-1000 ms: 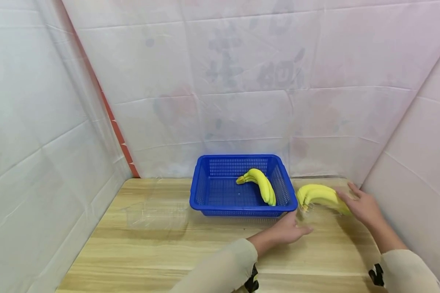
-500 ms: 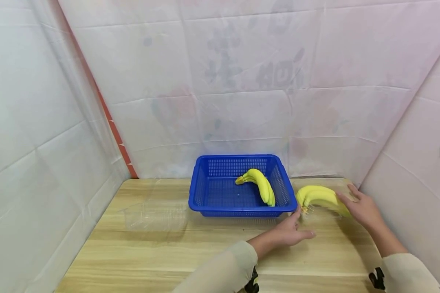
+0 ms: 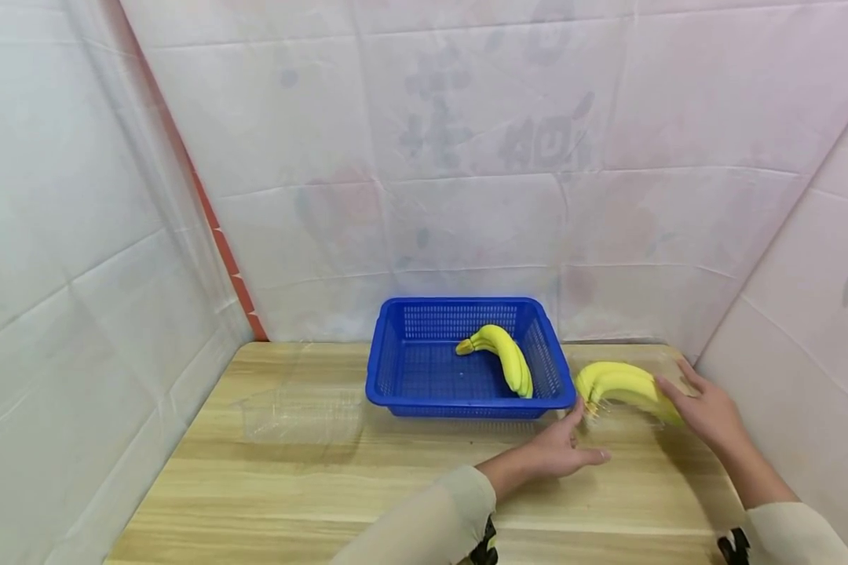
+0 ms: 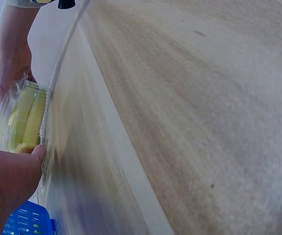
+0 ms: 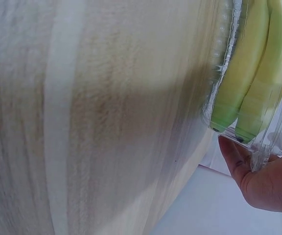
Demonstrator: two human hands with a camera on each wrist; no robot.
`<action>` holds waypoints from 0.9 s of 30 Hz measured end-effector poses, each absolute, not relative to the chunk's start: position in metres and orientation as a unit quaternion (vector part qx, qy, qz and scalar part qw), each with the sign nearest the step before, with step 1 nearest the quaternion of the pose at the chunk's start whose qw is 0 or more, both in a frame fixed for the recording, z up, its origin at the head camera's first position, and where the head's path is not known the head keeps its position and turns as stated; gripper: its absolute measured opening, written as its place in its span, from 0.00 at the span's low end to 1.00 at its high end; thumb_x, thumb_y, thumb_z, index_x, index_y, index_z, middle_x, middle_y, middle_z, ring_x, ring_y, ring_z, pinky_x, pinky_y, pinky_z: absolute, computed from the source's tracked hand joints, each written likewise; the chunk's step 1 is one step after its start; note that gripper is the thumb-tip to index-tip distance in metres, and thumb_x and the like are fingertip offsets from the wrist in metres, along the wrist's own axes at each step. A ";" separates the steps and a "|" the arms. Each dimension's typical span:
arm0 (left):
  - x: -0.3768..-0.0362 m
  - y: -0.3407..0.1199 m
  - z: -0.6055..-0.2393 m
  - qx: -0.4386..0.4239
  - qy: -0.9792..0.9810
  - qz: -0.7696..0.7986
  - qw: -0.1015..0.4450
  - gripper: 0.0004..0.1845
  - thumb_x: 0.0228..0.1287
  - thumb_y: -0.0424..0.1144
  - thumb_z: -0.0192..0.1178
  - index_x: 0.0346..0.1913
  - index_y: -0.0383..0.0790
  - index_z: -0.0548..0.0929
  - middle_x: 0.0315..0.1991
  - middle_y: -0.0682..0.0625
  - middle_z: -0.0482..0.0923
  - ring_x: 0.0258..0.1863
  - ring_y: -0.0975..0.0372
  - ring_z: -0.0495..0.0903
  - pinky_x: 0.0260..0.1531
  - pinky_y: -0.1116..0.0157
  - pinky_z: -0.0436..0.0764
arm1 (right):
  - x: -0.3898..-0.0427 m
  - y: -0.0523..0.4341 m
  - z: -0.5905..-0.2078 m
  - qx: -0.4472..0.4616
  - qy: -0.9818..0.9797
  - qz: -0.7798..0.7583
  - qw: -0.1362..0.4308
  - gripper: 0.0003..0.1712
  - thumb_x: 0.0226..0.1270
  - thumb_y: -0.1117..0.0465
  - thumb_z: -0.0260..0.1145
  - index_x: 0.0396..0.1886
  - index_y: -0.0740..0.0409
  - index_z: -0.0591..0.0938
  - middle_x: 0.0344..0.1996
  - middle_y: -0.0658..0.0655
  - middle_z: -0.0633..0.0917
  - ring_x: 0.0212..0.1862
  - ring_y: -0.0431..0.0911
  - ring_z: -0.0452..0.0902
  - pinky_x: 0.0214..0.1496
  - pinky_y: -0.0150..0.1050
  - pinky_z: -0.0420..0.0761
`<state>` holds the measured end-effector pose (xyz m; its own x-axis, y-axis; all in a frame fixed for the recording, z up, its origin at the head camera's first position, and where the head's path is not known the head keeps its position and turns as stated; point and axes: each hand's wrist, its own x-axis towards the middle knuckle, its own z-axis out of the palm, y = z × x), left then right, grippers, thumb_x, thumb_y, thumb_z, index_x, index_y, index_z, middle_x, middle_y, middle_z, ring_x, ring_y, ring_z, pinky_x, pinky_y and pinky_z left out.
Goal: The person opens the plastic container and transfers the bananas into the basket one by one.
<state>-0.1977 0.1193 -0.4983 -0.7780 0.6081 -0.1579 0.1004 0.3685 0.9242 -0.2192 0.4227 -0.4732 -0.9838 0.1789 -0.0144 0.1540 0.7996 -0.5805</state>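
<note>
Left hand (image 3: 554,451): reaches over the desk toward the near left corner of the clear box, grip open, fingers (image 3: 576,412) stretched, thumb apart; fingertip right at the box's edge in the left wrist view (image 4: 9,181).
Right hand (image 3: 707,408): set against the right end of the clear box, grip open, fingers spread along the plastic; no curl round it visible; thumb (image 5: 234,156) pressed to the box wall in the right wrist view.
Clear box (image 3: 625,400): transparent plastic clamshell, on the desk just right of the blue basket, between both hands; seen again at (image 5: 273,132) and (image 4: 21,117).
Boxed bananas (image 3: 618,380): yellow bunch inside the clear box, stems toward the basket; tips close to the thumb in the right wrist view (image 5: 251,73).
Blue basket (image 3: 410,396): perforated plastic, at the desk's far middle, close to the back sheet; one corner visible in the left wrist view (image 4: 31,223).
Basket bananas (image 3: 505,357): second yellow bunch, lying in the basket's right half, untouched by either hand.
Empty clear tray (image 3: 304,412): transparent, on the desk left of the basket, well apart from both hands.
Desk (image 3: 325,486): pale wood grain.
Sheets (image 3: 466,157): white, creased, faint floral print, around back and sides.
Sleeves (image 3: 431,522): beige, on both arms.
</note>
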 end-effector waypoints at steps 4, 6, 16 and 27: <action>-0.197 0.120 -0.500 0.225 0.789 0.515 0.246 0.52 0.74 0.52 0.68 0.88 0.60 0.44 0.87 0.55 0.52 0.73 0.50 0.79 0.74 0.64 0.76 | -0.218 0.423 -0.473 -0.087 -0.948 0.305 0.011 0.51 0.85 0.34 0.46 0.86 0.65 0.44 0.73 0.88 0.59 0.71 0.89 0.53 0.67 0.83 0.62; -0.197 0.120 -0.501 0.225 0.789 0.516 0.246 0.52 0.74 0.52 0.68 0.89 0.59 0.44 0.88 0.54 0.51 0.73 0.50 0.78 0.75 0.64 0.75 | -0.217 0.424 -0.473 -0.088 -0.949 0.304 0.007 0.51 0.84 0.33 0.46 0.86 0.64 0.44 0.74 0.88 0.59 0.71 0.90 0.53 0.66 0.83 0.63; -0.199 0.121 -0.500 0.235 0.781 0.524 0.245 0.52 0.75 0.50 0.67 0.89 0.58 0.43 0.88 0.56 0.47 0.75 0.50 0.76 0.75 0.66 0.74 | -0.217 0.427 -0.475 -0.086 -0.950 0.301 0.015 0.50 0.85 0.34 0.46 0.86 0.65 0.45 0.73 0.89 0.60 0.69 0.90 0.54 0.66 0.83 0.63; -0.196 0.121 -0.498 0.241 0.789 0.513 0.236 0.52 0.74 0.51 0.67 0.89 0.59 0.43 0.88 0.58 0.43 0.77 0.52 0.73 0.79 0.63 0.70 | -0.212 0.424 -0.474 -0.084 -0.950 0.298 0.032 0.49 0.85 0.35 0.48 0.86 0.62 0.47 0.72 0.86 0.63 0.68 0.88 0.60 0.66 0.82 0.64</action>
